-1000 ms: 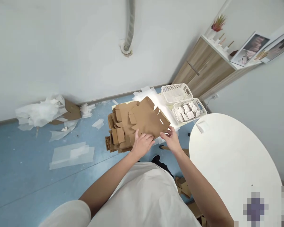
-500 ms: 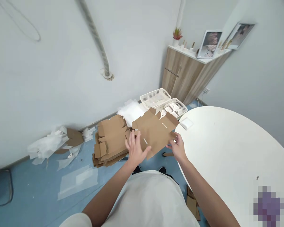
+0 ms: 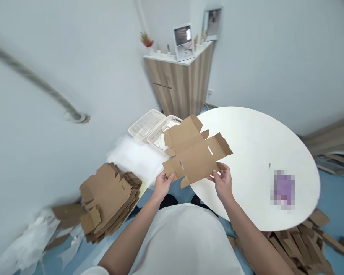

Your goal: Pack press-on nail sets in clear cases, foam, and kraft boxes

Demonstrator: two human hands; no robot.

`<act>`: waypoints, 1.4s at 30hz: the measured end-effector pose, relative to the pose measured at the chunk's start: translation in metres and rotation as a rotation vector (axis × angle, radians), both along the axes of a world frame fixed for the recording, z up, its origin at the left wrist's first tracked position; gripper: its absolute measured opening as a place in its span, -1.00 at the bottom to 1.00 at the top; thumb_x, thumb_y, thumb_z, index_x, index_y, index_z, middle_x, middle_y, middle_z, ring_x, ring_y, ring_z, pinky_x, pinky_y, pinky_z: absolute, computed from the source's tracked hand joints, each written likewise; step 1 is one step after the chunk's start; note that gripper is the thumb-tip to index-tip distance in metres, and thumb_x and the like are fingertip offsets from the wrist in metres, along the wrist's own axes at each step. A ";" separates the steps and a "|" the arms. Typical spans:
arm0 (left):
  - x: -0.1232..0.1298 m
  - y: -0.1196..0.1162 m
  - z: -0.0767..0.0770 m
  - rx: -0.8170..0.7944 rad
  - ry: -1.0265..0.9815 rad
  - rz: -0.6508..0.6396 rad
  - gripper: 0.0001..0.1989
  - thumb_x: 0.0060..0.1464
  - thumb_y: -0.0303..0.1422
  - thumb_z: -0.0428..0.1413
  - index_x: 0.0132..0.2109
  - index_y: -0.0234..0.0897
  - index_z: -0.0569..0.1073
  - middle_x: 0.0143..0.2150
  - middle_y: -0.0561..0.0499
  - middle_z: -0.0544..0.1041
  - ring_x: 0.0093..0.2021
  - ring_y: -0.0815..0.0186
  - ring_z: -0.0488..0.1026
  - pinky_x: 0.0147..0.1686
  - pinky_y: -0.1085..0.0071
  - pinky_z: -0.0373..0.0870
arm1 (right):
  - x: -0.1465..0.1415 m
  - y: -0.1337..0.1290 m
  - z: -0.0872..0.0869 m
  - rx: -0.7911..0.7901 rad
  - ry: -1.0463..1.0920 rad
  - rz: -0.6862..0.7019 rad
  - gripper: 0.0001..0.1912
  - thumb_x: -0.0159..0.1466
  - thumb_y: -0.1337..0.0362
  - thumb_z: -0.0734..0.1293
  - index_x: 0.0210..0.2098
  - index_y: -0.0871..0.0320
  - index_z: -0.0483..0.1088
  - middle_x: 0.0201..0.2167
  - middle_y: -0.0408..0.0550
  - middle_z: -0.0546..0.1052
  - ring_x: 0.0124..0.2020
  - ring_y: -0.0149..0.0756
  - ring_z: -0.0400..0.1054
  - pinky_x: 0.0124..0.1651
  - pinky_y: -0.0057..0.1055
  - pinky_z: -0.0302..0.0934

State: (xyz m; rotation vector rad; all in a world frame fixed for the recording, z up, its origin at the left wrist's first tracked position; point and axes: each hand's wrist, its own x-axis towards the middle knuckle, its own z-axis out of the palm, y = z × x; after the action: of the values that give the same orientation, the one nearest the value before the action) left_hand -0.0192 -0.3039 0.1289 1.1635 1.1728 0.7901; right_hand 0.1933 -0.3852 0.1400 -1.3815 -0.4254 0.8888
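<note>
You're likely positioning: left hand point(image 3: 162, 187) and right hand point(image 3: 224, 185) pinch the unfolded cardboard box blank point(image 3: 195, 162) across nine o'clock of the round white table point(image 3: 255, 133); the next move probably calls for even grip

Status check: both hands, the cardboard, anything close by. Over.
Left hand, right hand: both holding one cardboard blank. Blank unfolded, flaps spread. Partly hidden behind it: round table, basket of white pieces.

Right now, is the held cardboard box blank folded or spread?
Spread: the cardboard box blank is mostly flat, panels and flaps extending outward; left hand and right hand hold it.
</note>
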 end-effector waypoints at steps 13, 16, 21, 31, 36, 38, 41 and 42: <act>0.054 0.039 -0.031 0.147 0.271 -0.525 -0.68 -0.07 -0.19 0.08 -0.21 -0.32 0.42 -0.48 0.02 0.47 -0.46 0.33 0.38 -0.48 0.44 0.29 | 0.016 -0.058 -0.038 -0.174 0.027 -0.509 -0.70 -0.03 0.13 0.33 -0.33 0.08 0.24 -0.37 -0.16 0.37 -0.40 -0.39 0.30 -0.34 -0.38 0.26; 0.063 0.045 -0.040 0.133 0.259 -0.647 -0.69 -0.07 -0.19 0.07 -0.24 -0.35 0.43 -0.59 0.10 0.36 -0.58 0.42 0.26 -0.56 0.50 0.18 | 0.009 -0.069 -0.042 -0.201 0.118 -0.628 -0.67 -0.04 0.10 0.34 -0.32 0.05 0.22 -0.35 -0.18 0.38 -0.36 -0.37 0.34 -0.33 -0.38 0.29; 0.074 0.047 -0.050 0.135 0.331 -0.794 -0.71 -0.06 -0.20 0.04 -0.30 -0.35 0.42 -0.68 0.19 0.18 -0.66 0.48 0.11 -0.61 0.54 0.04 | -0.003 -0.084 -0.052 -0.258 0.164 -0.747 -0.48 -0.04 0.09 0.36 -0.13 -0.04 0.11 -0.21 -0.18 0.36 -0.27 -0.36 0.38 -0.25 -0.33 0.33; 0.111 0.052 -0.052 0.232 0.453 -0.980 -0.73 -0.09 -0.26 0.03 -0.25 -0.31 0.45 -0.48 0.04 0.46 -0.54 0.36 0.33 -0.51 0.46 0.22 | 0.016 -0.107 -0.070 -0.331 0.083 -0.707 -0.47 -0.03 0.02 0.33 -0.11 0.08 0.23 -0.21 -0.07 0.43 -0.23 -0.26 0.38 -0.26 -0.31 0.30; 0.138 0.051 -0.060 0.330 0.531 -0.968 -0.73 -0.09 -0.32 0.05 -0.19 -0.26 0.44 -0.38 0.02 0.49 -0.46 0.34 0.40 -0.40 0.42 0.30 | 0.054 -0.125 -0.079 -0.481 -0.076 -0.558 -0.62 0.02 0.01 0.25 -0.26 0.12 0.35 -0.27 -0.06 0.48 -0.24 -0.25 0.34 -0.18 -0.30 0.21; 0.146 0.049 -0.062 0.307 0.577 -0.913 -0.62 -0.08 -0.33 0.06 -0.05 -0.28 0.36 -0.33 0.00 0.49 -0.44 0.35 0.42 -0.36 0.41 0.32 | 0.070 -0.128 -0.085 -0.579 -0.131 -0.473 -0.66 0.06 0.01 0.19 -0.34 0.12 0.37 -0.34 -0.07 0.49 -0.28 -0.23 0.33 -0.20 -0.28 0.19; 0.150 0.039 -0.060 0.334 0.661 -0.841 -0.41 -0.05 -0.28 0.05 0.14 -0.35 0.15 -0.16 -0.14 0.45 -0.31 0.29 0.45 -0.27 0.35 0.34 | 0.088 -0.130 -0.094 -0.661 -0.143 -0.368 -0.65 0.10 0.02 0.11 -0.46 0.11 0.37 -0.46 -0.08 0.47 -0.36 -0.22 0.32 -0.26 -0.29 0.16; 0.149 0.033 -0.058 0.404 0.701 -0.812 -0.36 -0.05 -0.24 0.06 0.16 -0.35 0.11 -0.07 -0.20 0.40 -0.20 0.22 0.44 -0.21 0.30 0.33 | 0.093 -0.131 -0.097 -0.674 -0.145 -0.338 -0.66 0.10 0.04 0.10 -0.47 0.11 0.37 -0.48 -0.09 0.47 -0.38 -0.22 0.32 -0.26 -0.29 0.15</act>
State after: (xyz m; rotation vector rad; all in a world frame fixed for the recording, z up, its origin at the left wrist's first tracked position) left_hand 0.1300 -0.2709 0.0705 2.1674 0.9445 -0.0427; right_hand 0.2858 -0.5158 0.0425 -2.0702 0.0222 0.6732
